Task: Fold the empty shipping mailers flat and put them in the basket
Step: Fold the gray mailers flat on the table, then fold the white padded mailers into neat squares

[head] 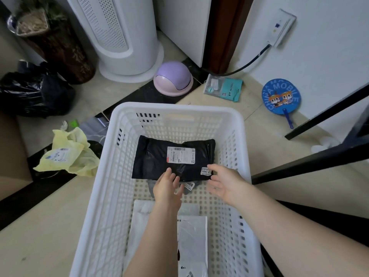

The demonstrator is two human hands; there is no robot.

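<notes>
A folded black mailer (159,158) with a white shipping label lies flat in the far half of the white plastic basket (179,108). A grey mailer (189,185) peeks out from under its near edge. A folded white mailer (192,238) lies in the near half of the basket. My left hand (167,186) is inside the basket with straight fingers, its fingertips on the black mailer's near edge. My right hand (225,182) hovers open just right of it, fingers spread, its fingertips near the mailer's small corner label. A crumpled yellow mailer (69,156) lies on the floor left of the basket.
Beyond the basket lie a grey and teal mailer (223,87) and a purple bin lid (173,78), with a white tower appliance (119,37) behind. A black rubbish bag (34,92) sits far left. A blue hand fan (281,98) and black furniture legs (311,158) are on the right.
</notes>
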